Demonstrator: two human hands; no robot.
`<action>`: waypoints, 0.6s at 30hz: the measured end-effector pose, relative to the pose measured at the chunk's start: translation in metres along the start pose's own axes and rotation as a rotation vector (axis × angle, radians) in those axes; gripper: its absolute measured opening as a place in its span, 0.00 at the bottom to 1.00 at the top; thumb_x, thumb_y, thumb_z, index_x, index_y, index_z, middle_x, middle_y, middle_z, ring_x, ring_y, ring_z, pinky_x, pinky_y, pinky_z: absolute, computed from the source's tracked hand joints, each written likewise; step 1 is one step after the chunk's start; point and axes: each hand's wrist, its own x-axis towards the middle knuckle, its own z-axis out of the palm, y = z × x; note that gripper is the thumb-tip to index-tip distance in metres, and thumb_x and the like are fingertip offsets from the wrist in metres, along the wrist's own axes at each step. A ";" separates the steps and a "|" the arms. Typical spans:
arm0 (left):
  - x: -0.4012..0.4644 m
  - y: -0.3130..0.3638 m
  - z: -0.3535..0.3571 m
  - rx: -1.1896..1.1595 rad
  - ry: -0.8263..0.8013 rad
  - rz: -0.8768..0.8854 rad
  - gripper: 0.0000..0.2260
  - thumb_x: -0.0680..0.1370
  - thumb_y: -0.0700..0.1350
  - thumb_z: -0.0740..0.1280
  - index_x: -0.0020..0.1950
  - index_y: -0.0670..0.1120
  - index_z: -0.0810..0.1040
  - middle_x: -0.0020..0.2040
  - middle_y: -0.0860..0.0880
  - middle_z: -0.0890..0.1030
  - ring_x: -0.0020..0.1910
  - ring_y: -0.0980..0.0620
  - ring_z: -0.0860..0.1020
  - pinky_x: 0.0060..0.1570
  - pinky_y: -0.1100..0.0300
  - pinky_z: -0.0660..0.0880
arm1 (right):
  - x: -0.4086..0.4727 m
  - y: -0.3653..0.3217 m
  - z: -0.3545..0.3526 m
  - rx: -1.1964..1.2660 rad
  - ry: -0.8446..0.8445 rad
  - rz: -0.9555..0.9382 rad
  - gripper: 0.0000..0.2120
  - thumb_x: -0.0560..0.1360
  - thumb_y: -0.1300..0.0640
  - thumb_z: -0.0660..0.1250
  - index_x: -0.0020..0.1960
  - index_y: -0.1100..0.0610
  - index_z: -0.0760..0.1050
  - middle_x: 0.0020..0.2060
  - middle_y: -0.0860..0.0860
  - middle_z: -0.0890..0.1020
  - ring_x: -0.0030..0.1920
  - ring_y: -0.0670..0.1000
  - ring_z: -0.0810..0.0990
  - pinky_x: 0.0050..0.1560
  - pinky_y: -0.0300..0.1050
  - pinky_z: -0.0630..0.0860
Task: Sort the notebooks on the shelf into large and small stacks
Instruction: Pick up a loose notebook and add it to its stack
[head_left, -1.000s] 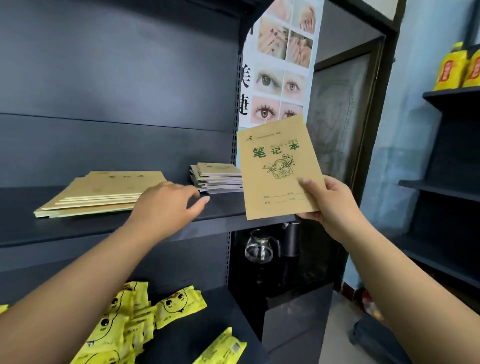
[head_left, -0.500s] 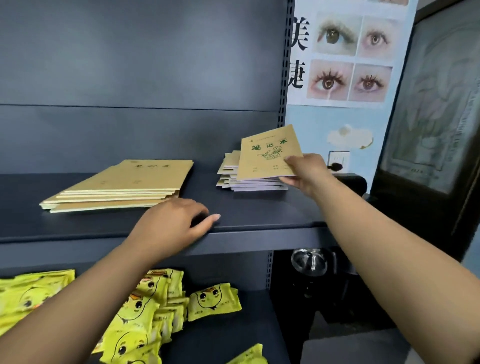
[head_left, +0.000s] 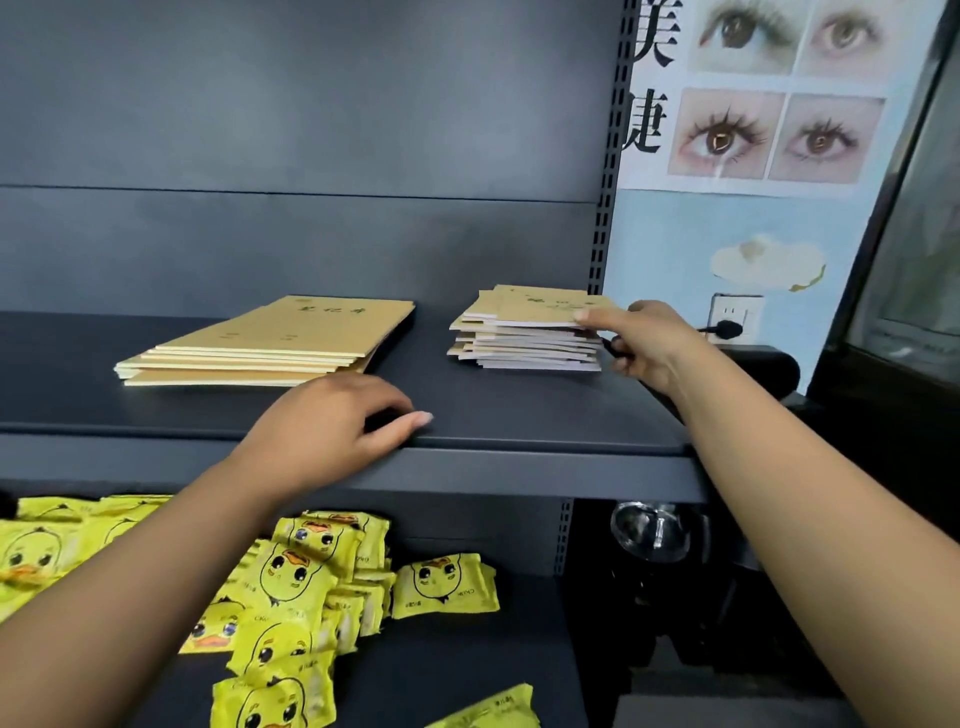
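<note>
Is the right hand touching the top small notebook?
Touching: the head view shows the right hand with its thumb on the top small notebook's corner.

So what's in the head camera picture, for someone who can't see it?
A person's right hand sets a small notebook on the small stack, beside a large notebook stack on a dark shelf. The left hand rests on the shelf edge; yellow duck packets lie below.

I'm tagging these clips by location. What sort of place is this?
Probably a small shop or its stockroom: dark metal display shelving with slotted uprights, notebook stacks laid out on it, many identical yellow duck-print packets on the shelf below, and a beauty poster of eyes on the wall.
</note>
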 end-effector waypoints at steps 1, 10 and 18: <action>-0.001 0.001 0.000 -0.002 0.003 0.002 0.32 0.69 0.71 0.46 0.46 0.51 0.81 0.44 0.55 0.82 0.44 0.53 0.78 0.43 0.56 0.74 | 0.001 0.001 -0.001 0.003 -0.002 -0.011 0.14 0.71 0.58 0.72 0.40 0.55 0.65 0.32 0.49 0.70 0.27 0.45 0.66 0.25 0.36 0.62; -0.007 0.006 -0.004 -0.003 0.061 0.043 0.35 0.69 0.74 0.47 0.44 0.50 0.83 0.41 0.54 0.84 0.42 0.52 0.81 0.39 0.53 0.78 | 0.008 -0.006 0.008 -0.294 0.029 -0.042 0.15 0.73 0.48 0.69 0.51 0.58 0.71 0.34 0.48 0.69 0.28 0.46 0.63 0.27 0.37 0.59; -0.009 0.002 -0.003 0.012 0.024 0.097 0.37 0.65 0.77 0.49 0.49 0.50 0.82 0.46 0.54 0.83 0.45 0.53 0.80 0.42 0.55 0.78 | 0.026 0.002 0.016 -0.388 0.031 -0.076 0.27 0.73 0.44 0.67 0.64 0.62 0.71 0.47 0.52 0.71 0.31 0.46 0.64 0.29 0.37 0.60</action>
